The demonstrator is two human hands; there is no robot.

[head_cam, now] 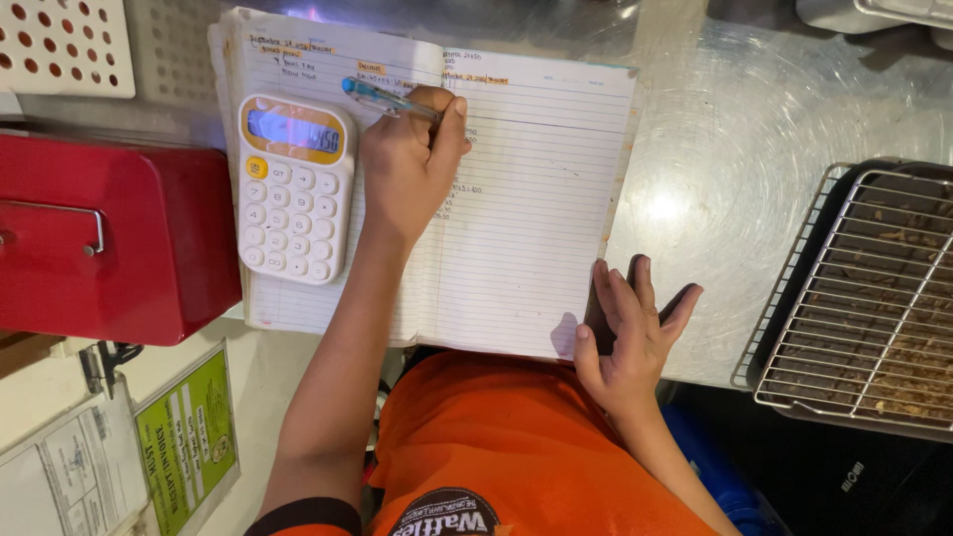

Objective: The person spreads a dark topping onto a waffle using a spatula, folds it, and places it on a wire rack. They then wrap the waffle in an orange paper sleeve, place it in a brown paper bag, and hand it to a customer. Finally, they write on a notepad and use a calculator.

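Nearest to you, your right hand [630, 333] lies released, fingers spread and flat, on the lower right corner of the notebook [526, 199] where the page meets the steel table [735, 129]. It grips nothing and only weighs the paper down.

The notebook lies open in front of you, both lined pages showing. Your left hand [407, 164] is closed around the pen [382, 99], a clear blue one. The hand sits near the top of the pages, close to the spine, with the pen's free end slanting away to the left over the calculator's upper corner. The writing tip is hidden under your fingers, so you cannot tell whether it touches the paper.

The step in hand looks like writing an entry among the handwritten lines. The calculator [295, 189] rests on the left page just beside your writing hand, its display lit. A further line of writing would call for a steady page under the right hand and a small shift of the left hand along the ruled line.

By count there is one notebook, one pen and one calculator. One red metal box [119, 238] with a wire handle touches the notebook's left edge. One green card [189, 437] lies beside clipped papers at your lower left. One wire rack [874, 298] over a dark tray sits well apart on the right. Farthest off is one white perforated basket [60, 45].
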